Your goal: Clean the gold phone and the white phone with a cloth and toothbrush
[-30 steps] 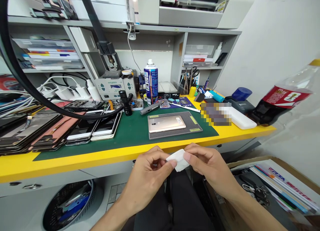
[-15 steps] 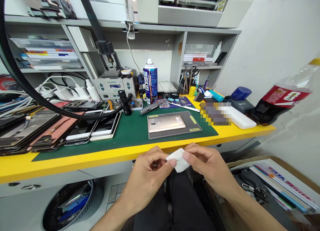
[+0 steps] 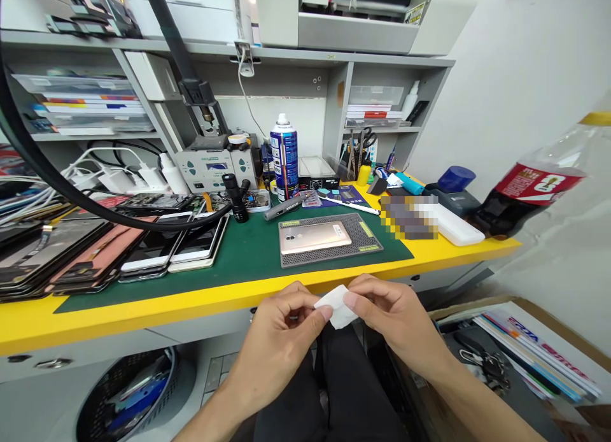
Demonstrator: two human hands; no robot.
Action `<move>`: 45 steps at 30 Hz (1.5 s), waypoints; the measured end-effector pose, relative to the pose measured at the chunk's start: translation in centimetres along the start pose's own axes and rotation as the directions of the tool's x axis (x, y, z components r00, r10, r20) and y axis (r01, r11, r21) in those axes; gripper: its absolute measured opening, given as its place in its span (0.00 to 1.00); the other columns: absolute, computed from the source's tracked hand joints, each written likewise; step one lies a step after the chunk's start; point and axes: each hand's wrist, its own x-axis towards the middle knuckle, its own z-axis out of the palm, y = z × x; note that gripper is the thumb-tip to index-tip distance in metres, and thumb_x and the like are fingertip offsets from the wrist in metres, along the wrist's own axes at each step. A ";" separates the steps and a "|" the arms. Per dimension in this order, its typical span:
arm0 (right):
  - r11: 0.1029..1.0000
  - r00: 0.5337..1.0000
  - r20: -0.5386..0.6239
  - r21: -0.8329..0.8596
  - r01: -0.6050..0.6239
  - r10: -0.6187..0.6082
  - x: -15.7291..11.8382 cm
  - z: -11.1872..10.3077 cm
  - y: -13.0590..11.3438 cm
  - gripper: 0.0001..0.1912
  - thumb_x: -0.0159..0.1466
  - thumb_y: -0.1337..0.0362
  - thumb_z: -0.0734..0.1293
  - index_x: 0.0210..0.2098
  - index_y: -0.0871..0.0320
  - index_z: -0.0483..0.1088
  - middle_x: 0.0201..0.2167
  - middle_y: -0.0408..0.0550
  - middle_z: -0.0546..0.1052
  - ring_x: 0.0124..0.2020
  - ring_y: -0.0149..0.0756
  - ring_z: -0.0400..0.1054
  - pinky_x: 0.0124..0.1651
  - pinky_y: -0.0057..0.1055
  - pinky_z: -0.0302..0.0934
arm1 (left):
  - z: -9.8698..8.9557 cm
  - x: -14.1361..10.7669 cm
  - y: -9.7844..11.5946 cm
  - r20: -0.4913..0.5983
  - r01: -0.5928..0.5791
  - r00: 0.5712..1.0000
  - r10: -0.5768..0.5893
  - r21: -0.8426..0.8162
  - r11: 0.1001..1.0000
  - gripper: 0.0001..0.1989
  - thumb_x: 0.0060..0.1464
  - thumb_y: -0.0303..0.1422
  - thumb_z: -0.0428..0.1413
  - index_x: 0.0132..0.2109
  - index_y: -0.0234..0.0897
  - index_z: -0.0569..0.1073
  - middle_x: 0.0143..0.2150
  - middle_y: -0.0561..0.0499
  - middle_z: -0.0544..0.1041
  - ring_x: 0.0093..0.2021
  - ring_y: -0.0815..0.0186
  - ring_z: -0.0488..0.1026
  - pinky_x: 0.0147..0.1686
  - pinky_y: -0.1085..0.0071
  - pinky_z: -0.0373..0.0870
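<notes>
White tissue is up in the air between both hands, just in front of the desk edge, above the dark trousers. Left hand: thumb pressed on its left side, fingers curled behind, pinching it. Right hand: thumb on the upper right edge, fingers bent behind, same pinch. Fingers behind are partly hidden, can't tell exactly how they sit. Change over the last second: near nil. Head seems to have turned a touch to the right; hands and tissue went along with it. Tissue keeps the same outline and the same grip points, no new fold or tear that I can see. My read: a steady two-handed hold, no visible progress in that second. Gold smartphone lies back up on the gray perforated mat, hasn't moved; neither the hands nor the tissue touch it. Black flashlight and blue spray can stand behind, also unmoved. Can't tell if the tissue is dry or damp.
</notes>
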 end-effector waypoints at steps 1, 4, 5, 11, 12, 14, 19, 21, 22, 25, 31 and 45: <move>1.000 1.000 -0.003 -0.002 0.000 0.000 0.0 0.0 0.0 0.08 0.64 0.58 0.71 0.34 0.56 0.78 0.33 0.45 0.76 0.34 0.33 0.68 0.38 0.27 0.61 | 0.0 0.0 -0.1 0.000 0.000 1.000 0.000 0.004 1.000 0.14 0.60 0.41 0.56 0.32 0.37 0.77 0.30 0.54 0.63 0.30 0.69 0.59 0.31 0.71 0.55; 1.000 1.000 -0.005 0.000 0.006 -0.006 0.0 0.1 0.1 0.09 0.64 0.58 0.70 0.34 0.57 0.78 0.32 0.45 0.76 0.34 0.33 0.68 0.37 0.28 0.61 | -0.1 -0.1 -0.2 0.009 0.006 1.000 -0.006 -0.002 1.000 0.14 0.60 0.41 0.56 0.32 0.38 0.77 0.30 0.54 0.63 0.30 0.69 0.59 0.30 0.71 0.55; 1.000 1.000 0.001 0.003 0.006 -0.006 0.0 0.1 0.1 0.09 0.64 0.58 0.70 0.34 0.57 0.78 0.32 0.45 0.76 0.34 0.33 0.68 0.38 0.28 0.61 | -0.2 -0.1 -0.2 0.019 0.009 1.000 -0.009 -0.016 1.000 0.14 0.60 0.42 0.56 0.32 0.37 0.77 0.30 0.54 0.62 0.30 0.69 0.58 0.30 0.71 0.55; 1.000 0.997 0.077 -0.005 0.014 -0.013 -0.1 0.2 -0.1 0.09 0.65 0.59 0.70 0.36 0.57 0.79 0.31 0.45 0.76 0.33 0.34 0.67 0.37 0.29 0.61 | -0.3 0.1 -0.1 0.118 0.034 0.993 -0.019 -0.125 0.992 0.12 0.57 0.42 0.59 0.39 0.38 0.77 0.35 0.51 0.68 0.33 0.68 0.62 0.32 0.71 0.58; 1.000 0.996 0.082 -0.015 0.016 -0.015 -0.1 0.2 -0.1 0.09 0.64 0.59 0.70 0.36 0.57 0.79 0.30 0.45 0.75 0.32 0.34 0.67 0.36 0.30 0.60 | -0.3 0.2 -0.1 0.109 0.028 0.994 -0.014 -0.126 0.992 0.12 0.57 0.43 0.59 0.40 0.38 0.77 0.36 0.51 0.69 0.33 0.68 0.62 0.32 0.71 0.58; 0.999 0.996 0.094 -0.040 0.012 -0.009 -0.1 0.2 -0.2 0.09 0.64 0.58 0.70 0.36 0.57 0.79 0.30 0.45 0.75 0.32 0.34 0.67 0.36 0.30 0.60 | -0.2 0.4 -0.2 0.077 0.006 0.997 0.003 -0.117 0.993 0.12 0.57 0.43 0.59 0.40 0.39 0.78 0.36 0.51 0.69 0.32 0.68 0.61 0.31 0.71 0.58; 0.995 0.995 0.101 -0.098 -0.005 0.015 -0.2 0.1 -0.3 0.10 0.64 0.58 0.70 0.33 0.57 0.78 0.29 0.45 0.74 0.31 0.34 0.66 0.35 0.30 0.59 | -0.2 0.4 -0.5 0.072 0.028 0.997 -0.020 -0.104 0.994 0.13 0.57 0.44 0.60 0.39 0.37 0.78 0.33 0.51 0.72 0.31 0.68 0.62 0.31 0.70 0.58; 0.994 0.994 0.102 -0.111 -0.014 0.025 -0.2 0.1 -0.4 0.10 0.64 0.58 0.70 0.33 0.57 0.78 0.29 0.44 0.74 0.31 0.34 0.66 0.35 0.30 0.58 | -0.2 0.3 -0.6 0.078 0.046 0.996 -0.037 -0.111 0.993 0.14 0.57 0.44 0.60 0.39 0.37 0.78 0.32 0.51 0.72 0.31 0.67 0.63 0.32 0.70 0.59; 0.993 0.994 0.102 -0.116 -0.022 0.034 -0.2 0.2 -0.4 0.10 0.64 0.57 0.70 0.33 0.57 0.78 0.29 0.44 0.74 0.31 0.34 0.66 0.35 0.30 0.58 | -0.3 0.3 -0.6 0.080 0.049 0.996 -0.039 -0.118 0.992 0.14 0.57 0.44 0.60 0.39 0.37 0.78 0.31 0.51 0.72 0.32 0.67 0.63 0.32 0.70 0.59; 0.990 0.993 0.104 -0.131 -0.043 0.056 -0.3 0.3 -0.6 0.11 0.64 0.56 0.69 0.33 0.57 0.78 0.29 0.45 0.74 0.31 0.34 0.65 0.34 0.30 0.58 | -0.3 0.3 -0.5 0.076 0.051 0.996 -0.040 -0.140 0.989 0.13 0.57 0.43 0.60 0.38 0.37 0.78 0.32 0.50 0.73 0.32 0.67 0.65 0.33 0.70 0.60; 0.983 0.990 0.092 -0.159 -0.091 0.107 0.0 0.3 -1.0 0.10 0.60 0.57 0.73 0.30 0.58 0.78 0.27 0.43 0.73 0.29 0.32 0.62 0.32 0.28 0.54 | -0.3 0.6 -0.2 0.067 0.030 0.997 -0.022 -0.119 0.992 0.11 0.57 0.41 0.60 0.37 0.37 0.80 0.34 0.49 0.79 0.34 0.65 0.69 0.35 0.71 0.64; 0.973 0.940 0.265 -0.133 -0.187 0.216 1.0 -0.6 -0.7 0.10 0.59 0.58 0.72 0.32 0.60 0.77 0.26 0.42 0.73 0.27 0.29 0.60 0.30 0.26 0.53 | -2.0 1.5 1.1 0.016 0.017 1.000 -0.016 -0.015 1.000 0.14 0.56 0.43 0.60 0.34 0.36 0.79 0.29 0.51 0.75 0.29 0.68 0.66 0.29 0.73 0.62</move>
